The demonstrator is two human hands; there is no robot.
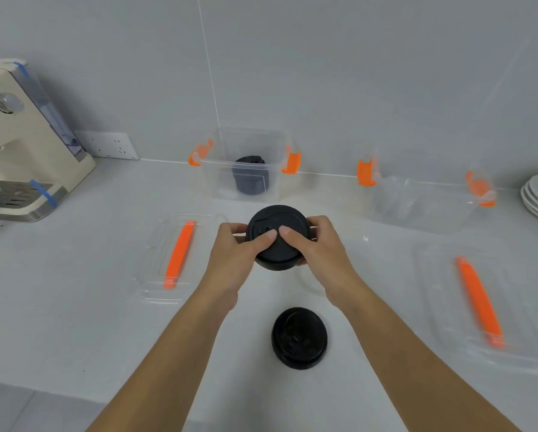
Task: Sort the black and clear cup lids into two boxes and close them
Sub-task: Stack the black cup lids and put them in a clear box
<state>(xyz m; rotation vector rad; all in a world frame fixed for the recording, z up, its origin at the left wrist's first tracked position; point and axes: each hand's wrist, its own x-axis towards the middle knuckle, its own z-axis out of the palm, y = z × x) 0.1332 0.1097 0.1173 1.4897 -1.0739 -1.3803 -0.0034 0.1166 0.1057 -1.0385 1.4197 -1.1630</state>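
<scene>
From the head view we see our left hand (pixel 236 244) and right hand (pixel 316 244) both closed on a black lid stack (pixel 277 236), thumbs meeting on its top and fingers wrapped round the rim, raised over the middle of the counter (pixel 74 307). We judge the step to be carrying this stack to the left box (pixel 246 163), which stands far and just left of centre against the wall and already holds black lids (pixel 250 179). To do it well we should keep the stack level, squeeze the rim evenly so the nested pieces do not slide apart, and lower it straight down beside those already inside. One more black lid (pixel 299 338) lies near us on the counter, and a faint clear lid (pixel 308 280) seems to rest just under our right wrist, though it is hard to make out. The right box (pixel 423 201), far right, looks to hold clear lids. Both boxes are thin see-through plastic with orange clips; their flat covers, the left cover (pixel 174 257) and the right cover (pixel 480 304), lie apart, each with an orange handle. The black lids are matte, round, with a raised rim and a sip tab.
</scene>
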